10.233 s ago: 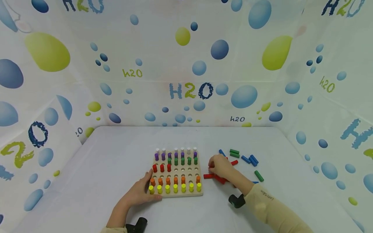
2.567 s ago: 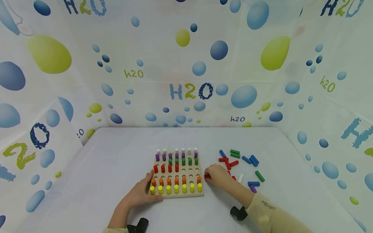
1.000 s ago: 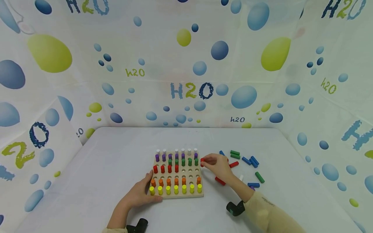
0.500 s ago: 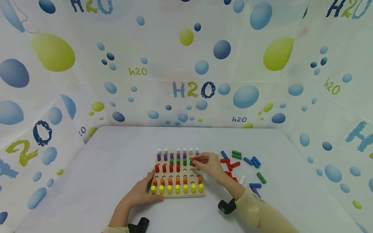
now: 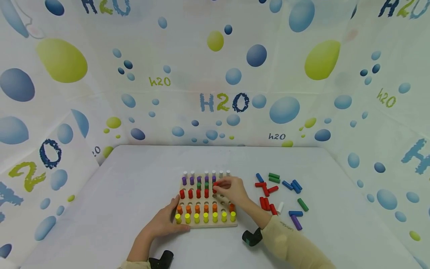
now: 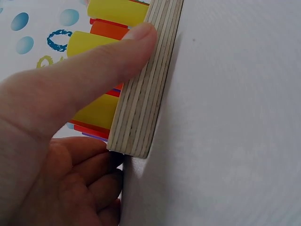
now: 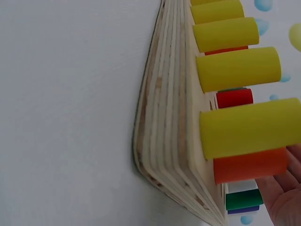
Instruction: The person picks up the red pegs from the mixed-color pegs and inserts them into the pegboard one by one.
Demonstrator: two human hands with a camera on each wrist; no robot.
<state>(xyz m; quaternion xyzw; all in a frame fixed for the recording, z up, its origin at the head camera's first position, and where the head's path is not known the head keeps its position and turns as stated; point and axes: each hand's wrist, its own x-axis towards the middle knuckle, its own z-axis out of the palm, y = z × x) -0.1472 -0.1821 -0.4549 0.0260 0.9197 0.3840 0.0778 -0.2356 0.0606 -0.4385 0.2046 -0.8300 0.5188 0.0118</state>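
With 12 o'clock pointing straight away from the person, the red peg [image 5: 214, 188] stands over the wooden pegboard [image 5: 218, 225], a little toward 1 o'clock from the board's middle. The right hand [image 5: 233, 190] pinches it, reaching in from about 4 o'clock, so the peg lies at the hand's 9 to 10 o'clock. Its long axis is close to upright. Four seated red pegs [image 5: 198, 193] form a row running from 9 to 3 o'clock; the pinched one sits just beside the last of them, on its 2 to 3 o'clock side. Whether its lower end is inside a hole, I cannot tell.

The left hand [image 5: 162, 222] is farther from that peg, at its 8 o'clock. It grips the board's 8 o'clock corner, its thumb [image 6: 136, 44] against the near edge beside the yellow pegs [image 5: 206, 217]. Loose pegs [image 5: 296, 213] lie well apart from that hand, between the board's 2 and 4 o'clock.
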